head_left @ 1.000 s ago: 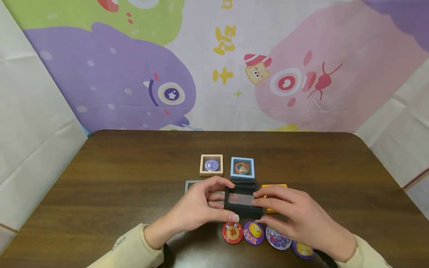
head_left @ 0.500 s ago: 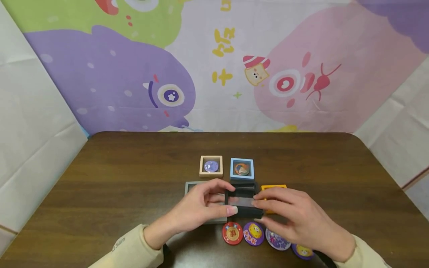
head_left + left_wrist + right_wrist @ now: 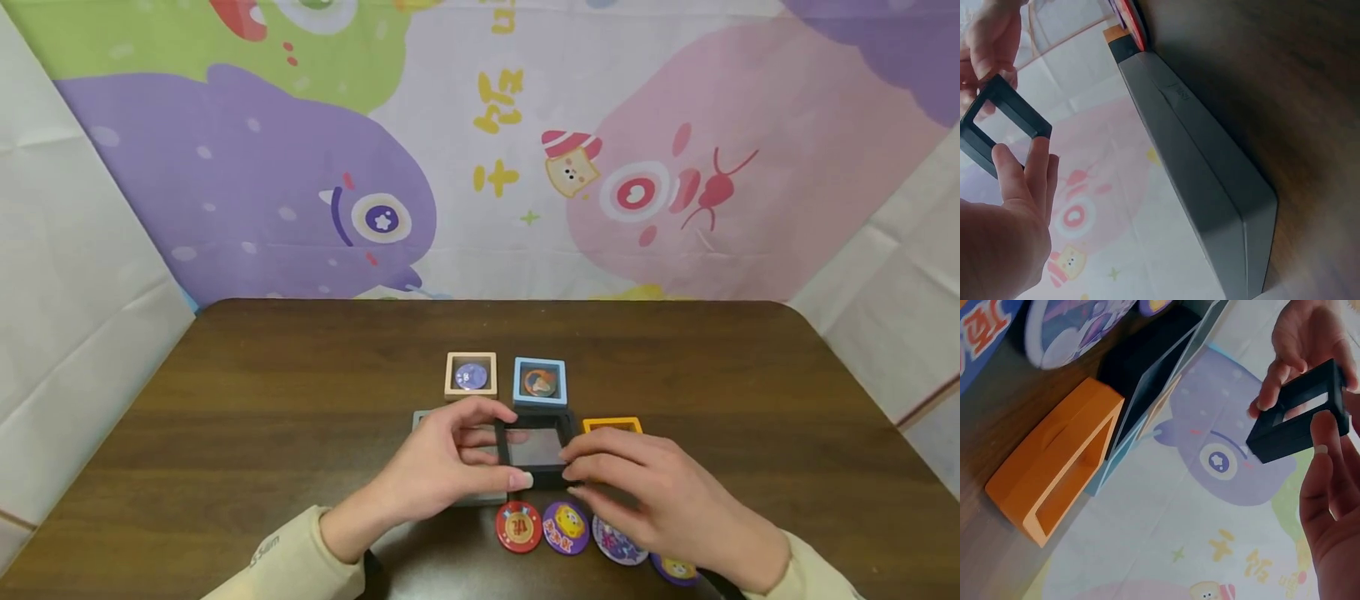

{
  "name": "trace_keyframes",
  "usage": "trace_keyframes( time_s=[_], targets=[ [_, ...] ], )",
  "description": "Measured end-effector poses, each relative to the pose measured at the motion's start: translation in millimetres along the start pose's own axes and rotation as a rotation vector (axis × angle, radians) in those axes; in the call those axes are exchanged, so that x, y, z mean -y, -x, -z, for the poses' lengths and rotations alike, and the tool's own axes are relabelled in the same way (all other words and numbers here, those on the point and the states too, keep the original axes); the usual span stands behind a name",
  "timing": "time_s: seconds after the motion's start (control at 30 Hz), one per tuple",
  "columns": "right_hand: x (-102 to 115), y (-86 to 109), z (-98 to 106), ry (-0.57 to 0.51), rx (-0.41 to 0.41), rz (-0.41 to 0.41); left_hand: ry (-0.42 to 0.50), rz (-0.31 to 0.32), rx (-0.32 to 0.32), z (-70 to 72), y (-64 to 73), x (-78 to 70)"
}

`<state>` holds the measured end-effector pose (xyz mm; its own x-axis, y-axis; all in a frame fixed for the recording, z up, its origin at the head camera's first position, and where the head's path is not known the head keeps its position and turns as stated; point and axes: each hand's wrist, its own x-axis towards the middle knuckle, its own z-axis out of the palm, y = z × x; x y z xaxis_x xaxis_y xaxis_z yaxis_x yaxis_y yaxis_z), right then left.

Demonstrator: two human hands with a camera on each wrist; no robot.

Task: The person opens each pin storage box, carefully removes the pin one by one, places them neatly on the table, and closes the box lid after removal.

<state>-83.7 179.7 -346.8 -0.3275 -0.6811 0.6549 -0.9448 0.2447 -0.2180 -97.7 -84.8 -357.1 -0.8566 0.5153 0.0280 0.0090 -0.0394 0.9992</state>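
A small square black display frame with a clear film window is held above the table between both hands. My left hand grips its left side, thumb on the near edge and fingers on the far edge. My right hand pinches its right side with the fingertips. In the right wrist view, the frame hangs tilted between the fingers. A second black piece lies on the table below, mostly hidden in the head view. Round badges lie just in front: a red one, a purple bear one and others partly under the right hand.
Behind the hands stand a beige frame and a blue frame, each with a round badge inside. A grey frame lies left, partly covered by the left hand. An orange frame lies right. A printed cloth hangs behind the table.
The held black frame has tilted so its window faces the head camera more fully. Both hands keep their hold and have shifted only slightly; the head view has tipped up a little.
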Motion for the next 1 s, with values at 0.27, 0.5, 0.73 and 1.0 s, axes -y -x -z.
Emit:
trace_keyframes(
  time_s=[0.27,0.5,0.73,1.0],
  targets=[
    [-2,3.9,1,0.017,0.075,-0.039,-0.056,-0.025,0.000,-1.2,-0.2,1.5],
    [-20,11.1,13,0.099,0.080,-0.220,-0.212,-0.029,-0.079,1.6,-2.1,1.2],
    [-43,23.4,24,0.271,0.143,-0.438,-0.208,-0.040,-0.024,4.7,-3.6,2.6],
    [-60,35.2,23,0.277,0.299,-0.586,-0.357,-0.048,0.069,6.8,-2.7,3.0]
  ],
)
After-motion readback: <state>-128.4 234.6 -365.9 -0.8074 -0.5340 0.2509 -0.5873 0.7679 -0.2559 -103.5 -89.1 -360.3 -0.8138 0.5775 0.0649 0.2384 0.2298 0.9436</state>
